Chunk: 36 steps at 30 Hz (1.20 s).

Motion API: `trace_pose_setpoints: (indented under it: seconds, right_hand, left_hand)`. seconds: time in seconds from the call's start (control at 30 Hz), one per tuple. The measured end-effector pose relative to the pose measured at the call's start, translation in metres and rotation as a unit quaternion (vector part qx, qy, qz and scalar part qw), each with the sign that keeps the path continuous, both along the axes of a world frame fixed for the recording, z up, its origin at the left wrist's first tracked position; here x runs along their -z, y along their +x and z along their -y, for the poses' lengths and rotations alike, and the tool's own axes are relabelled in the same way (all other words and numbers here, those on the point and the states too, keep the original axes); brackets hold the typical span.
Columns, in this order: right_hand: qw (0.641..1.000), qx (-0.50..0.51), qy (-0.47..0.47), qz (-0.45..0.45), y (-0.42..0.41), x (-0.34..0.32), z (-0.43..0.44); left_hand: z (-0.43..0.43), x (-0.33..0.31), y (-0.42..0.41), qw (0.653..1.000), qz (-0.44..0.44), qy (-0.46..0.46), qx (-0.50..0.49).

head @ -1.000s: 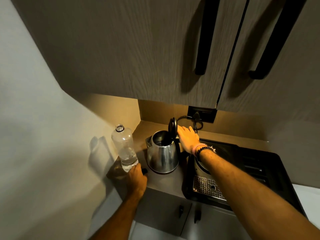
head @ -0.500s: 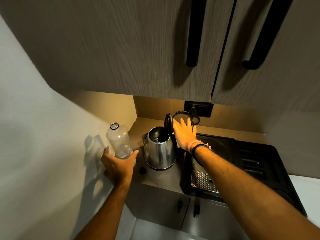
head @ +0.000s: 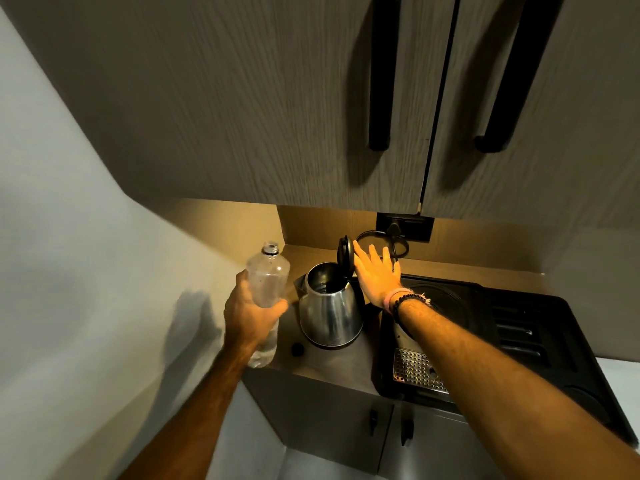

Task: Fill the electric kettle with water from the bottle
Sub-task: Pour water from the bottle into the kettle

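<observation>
A steel electric kettle (head: pixel 330 315) stands on the counter with its black lid (head: pixel 345 253) flipped up and its mouth uncovered. My left hand (head: pixel 251 311) is wrapped around the middle of a clear plastic bottle (head: pixel 267 276), uncapped, held roughly upright just left of the kettle; a little water shows in its lower part. My right hand (head: pixel 377 276) is spread flat with fingers apart, resting against the back of the raised lid. The small black bottle cap (head: pixel 297 348) lies on the counter in front of the kettle.
A black tray with a perforated metal drip grid (head: pixel 417 374) fills the counter right of the kettle. A wall socket with a looped black cord (head: pixel 398 237) sits behind. Wooden wall cabinets with long black handles (head: pixel 382 81) hang overhead; a pale wall closes the left.
My left hand has gripped the bottle at its middle and lifted it off the counter, toward the kettle. My right hand has opened flat against the lid.
</observation>
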State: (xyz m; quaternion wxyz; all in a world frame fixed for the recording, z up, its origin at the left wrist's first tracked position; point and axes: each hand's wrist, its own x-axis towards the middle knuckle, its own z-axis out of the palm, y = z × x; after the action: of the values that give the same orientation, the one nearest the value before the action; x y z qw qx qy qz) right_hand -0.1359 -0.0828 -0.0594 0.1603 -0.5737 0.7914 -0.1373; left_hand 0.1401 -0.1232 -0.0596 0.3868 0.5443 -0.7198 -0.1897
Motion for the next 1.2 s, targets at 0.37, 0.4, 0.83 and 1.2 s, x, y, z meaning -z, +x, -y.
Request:
trace_pose_setpoints:
  seconds: [0.37, 0.4, 0.83, 1.2]
  right_hand:
    - [0.999, 0.006, 0.005, 0.034, 0.003, -0.006, -0.004]
    - [0.999, 0.005, 0.005, 0.035, 0.003, -0.006, -0.004]
    - [0.999, 0.006, 0.008, 0.040, 0.003, -0.006, -0.002]
    - [0.999, 0.011, 0.010, 0.045, 0.004, -0.006, -0.002]
  left_hand:
    - [0.000, -0.056, -0.001, 0.912, 0.355, 0.155, 0.136]
    - [0.001, -0.059, -0.001, 0.904, 0.376, 0.153, 0.134]
    - [0.007, -0.085, -0.014, 0.844, 0.516, 0.097, 0.115]
    - [0.007, -0.085, -0.019, 0.837, 0.528, 0.085, 0.115]
